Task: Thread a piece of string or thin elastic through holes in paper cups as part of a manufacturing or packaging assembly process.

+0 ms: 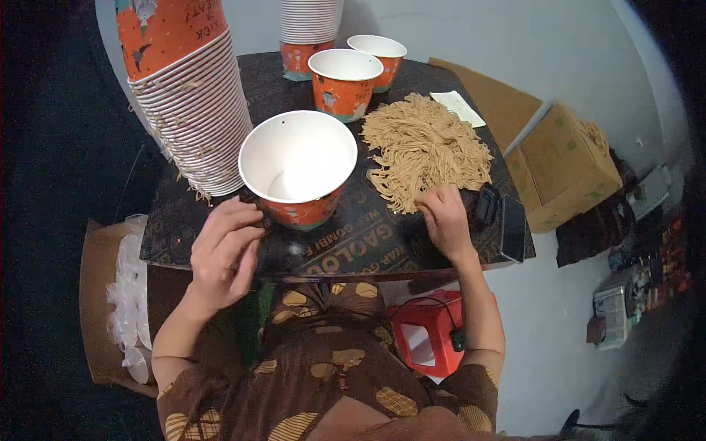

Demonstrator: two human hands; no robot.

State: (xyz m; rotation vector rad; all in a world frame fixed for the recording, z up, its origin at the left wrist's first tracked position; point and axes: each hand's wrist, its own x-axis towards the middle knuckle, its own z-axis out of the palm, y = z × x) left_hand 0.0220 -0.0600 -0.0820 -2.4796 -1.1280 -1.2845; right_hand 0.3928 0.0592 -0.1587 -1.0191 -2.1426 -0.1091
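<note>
A large white-lined orange paper cup (pixel 309 151) stands empty and upright on the dark table (pixel 353 246) in front of me. My left hand (pixel 224 250) is at the cup's lower left, its curled fingertips holding the base. A flat pile of tan string-like strands (pixel 426 143) lies to the right of the cup. My right hand (pixel 445 220) rests on the pile's near edge, fingers pinched on a few strands.
A tall leaning stack of cups (pixel 195 110) stands at the left. Two single cups (pixel 346 81) (pixel 379 55) and another cup stack (pixel 309 29) stand behind. A white paper (pixel 457 106) and a black device (pixel 511 228) lie on the table's right. A cardboard box (pixel 566 162), a red box (pixel 426 334) and a box of clear lids (pixel 121 294) sit around.
</note>
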